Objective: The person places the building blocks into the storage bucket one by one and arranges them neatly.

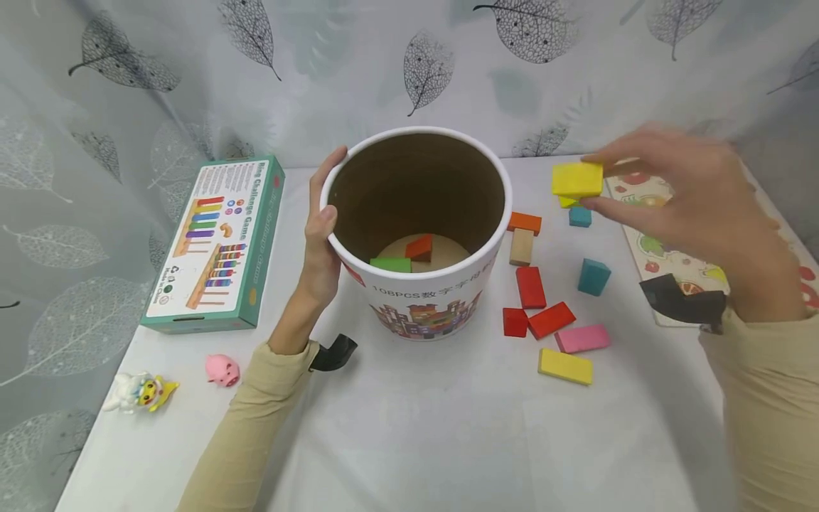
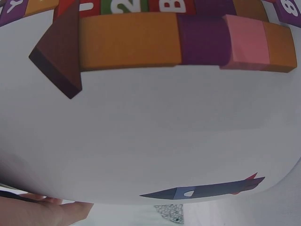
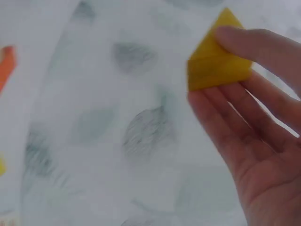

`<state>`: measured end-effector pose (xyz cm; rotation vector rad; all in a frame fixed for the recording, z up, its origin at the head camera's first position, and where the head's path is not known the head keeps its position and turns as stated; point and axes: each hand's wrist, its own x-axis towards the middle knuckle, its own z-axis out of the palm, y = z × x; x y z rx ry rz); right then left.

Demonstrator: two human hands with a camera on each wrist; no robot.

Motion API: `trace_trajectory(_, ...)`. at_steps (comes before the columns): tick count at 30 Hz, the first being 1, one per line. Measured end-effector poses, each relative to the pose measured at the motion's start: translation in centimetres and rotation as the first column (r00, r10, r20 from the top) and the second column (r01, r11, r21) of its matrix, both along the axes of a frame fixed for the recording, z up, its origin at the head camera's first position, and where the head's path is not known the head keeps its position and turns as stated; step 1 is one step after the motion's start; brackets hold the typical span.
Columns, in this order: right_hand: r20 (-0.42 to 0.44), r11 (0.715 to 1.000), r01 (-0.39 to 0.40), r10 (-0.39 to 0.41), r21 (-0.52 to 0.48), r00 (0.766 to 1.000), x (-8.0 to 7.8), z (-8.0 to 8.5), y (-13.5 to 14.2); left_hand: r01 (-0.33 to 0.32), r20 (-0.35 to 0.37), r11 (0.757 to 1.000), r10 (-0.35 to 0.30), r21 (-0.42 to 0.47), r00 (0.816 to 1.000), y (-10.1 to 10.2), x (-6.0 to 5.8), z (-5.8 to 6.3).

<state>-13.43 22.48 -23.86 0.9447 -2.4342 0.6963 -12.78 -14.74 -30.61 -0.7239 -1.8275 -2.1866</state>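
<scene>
My left hand holds a large white bucket by the left side of its rim, thumb at the edge. Inside lie a green block and an orange block on the bottom. The bucket's printed wall fills the left wrist view, with part of the left hand at lower left. Raised over the right of the table, my right hand pinches a yellow triangular block between thumb and fingers. The right wrist view shows this triangular block at the fingertips.
Red blocks, a pink block, a yellow block and teal blocks lie right of the bucket. A fruit-patterned board lies farther right. At left are a game box, a pink pig and small figures.
</scene>
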Motion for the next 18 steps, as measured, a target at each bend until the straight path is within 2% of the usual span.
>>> trace_trajectory(2,-0.058,0.998,-0.052,0.049,-0.046,0.997,0.3,1.5,-1.2,0.005,0.002,1.000,-0.005,0.000,1.000,0.0,0.0,0.0)
trace_trajectory(7,-0.077,0.991,-0.113,0.108,-0.065,0.991,0.6,4.0,-4.9,0.001,0.002,1.000,-0.001,0.001,1.000,0.0,0.0,0.0)
trace_trajectory(12,-0.072,0.978,-0.205,0.202,-0.047,0.977,-0.1,4.3,-7.4,0.012,-0.004,1.000,-0.012,-0.002,1.000,0.0,-0.1,0.0)
trace_trajectory(18,-0.043,0.958,-0.282,0.280,-0.058,0.959,-0.8,3.8,-8.7,0.001,-0.005,1.000,-0.001,-0.001,1.000,0.0,-0.1,0.0)
